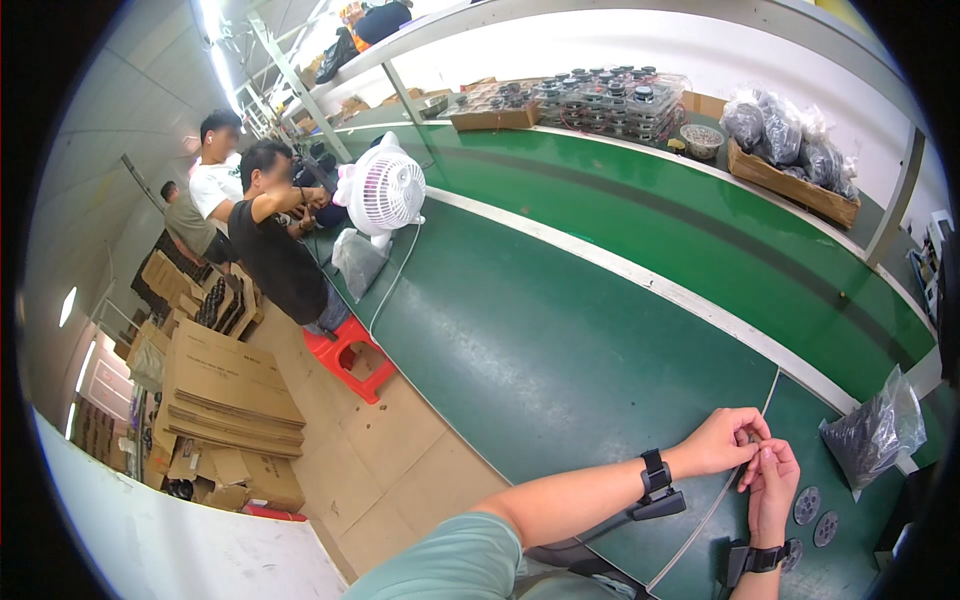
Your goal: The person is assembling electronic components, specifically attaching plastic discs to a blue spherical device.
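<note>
Bench: a long, flat, dark-green work surface ran beneath everything handled. A small part dropped here could, I judged, have rolled or skidded out of reach.

Bag: a clear plastic bag of dark contents stood on the bench beyond the right hand. Risk: a knock from the knuckles could tip it and spill the contents.

Hands: the left hand and right hand met at the fingertips above the bench. Grip narrow on both, fingers curled, thumbs close to forefingers. Could not tell whether a piece sat between the tips; if so, a slipping pinch would lose it.

Discs: three thin, round, grey discs with holes lay just right of the right hand and wrist, the nearest partly hidden by the wrist. Risk: a lowered wrist could drag or scatter them. Orientation: flat on the bench, broad faces up; being round, they showed no long axis and no pointing end.
</note>
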### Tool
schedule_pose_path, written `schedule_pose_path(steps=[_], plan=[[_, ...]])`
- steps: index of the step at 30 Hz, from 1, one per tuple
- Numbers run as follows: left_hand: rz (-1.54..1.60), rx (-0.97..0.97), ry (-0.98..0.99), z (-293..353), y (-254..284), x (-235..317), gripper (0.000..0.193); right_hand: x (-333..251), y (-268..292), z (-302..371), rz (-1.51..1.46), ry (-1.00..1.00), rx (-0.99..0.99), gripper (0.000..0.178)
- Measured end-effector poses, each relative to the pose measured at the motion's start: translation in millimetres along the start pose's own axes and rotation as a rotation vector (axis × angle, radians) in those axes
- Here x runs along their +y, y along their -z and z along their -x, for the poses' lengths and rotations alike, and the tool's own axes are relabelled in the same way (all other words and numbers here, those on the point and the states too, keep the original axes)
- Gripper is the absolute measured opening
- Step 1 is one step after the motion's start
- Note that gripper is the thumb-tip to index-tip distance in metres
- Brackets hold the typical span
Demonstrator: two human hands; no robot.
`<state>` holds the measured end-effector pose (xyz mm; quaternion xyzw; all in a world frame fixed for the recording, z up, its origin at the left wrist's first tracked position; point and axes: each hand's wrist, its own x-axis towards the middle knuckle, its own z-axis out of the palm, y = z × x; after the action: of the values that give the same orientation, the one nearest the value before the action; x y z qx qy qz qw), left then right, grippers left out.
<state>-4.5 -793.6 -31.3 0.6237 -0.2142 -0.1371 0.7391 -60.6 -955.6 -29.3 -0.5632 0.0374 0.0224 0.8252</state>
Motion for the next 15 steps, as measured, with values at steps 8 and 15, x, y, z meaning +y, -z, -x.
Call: schedule_pose_path(steps=[8, 15], plan=[[0.017, -0.006, 0.011, 1.2, 0.1, 2.2, 0.012, -0.1, -0.6, 0.2, 0.016, 0.0, 0.001, 0.013], [0.032, -0.009, 0.0, 0.9, -0.3, 1.2, 0.012, 0.0, -0.1, 0.1, -0.02, 0.001, 0.012, 0.013]])
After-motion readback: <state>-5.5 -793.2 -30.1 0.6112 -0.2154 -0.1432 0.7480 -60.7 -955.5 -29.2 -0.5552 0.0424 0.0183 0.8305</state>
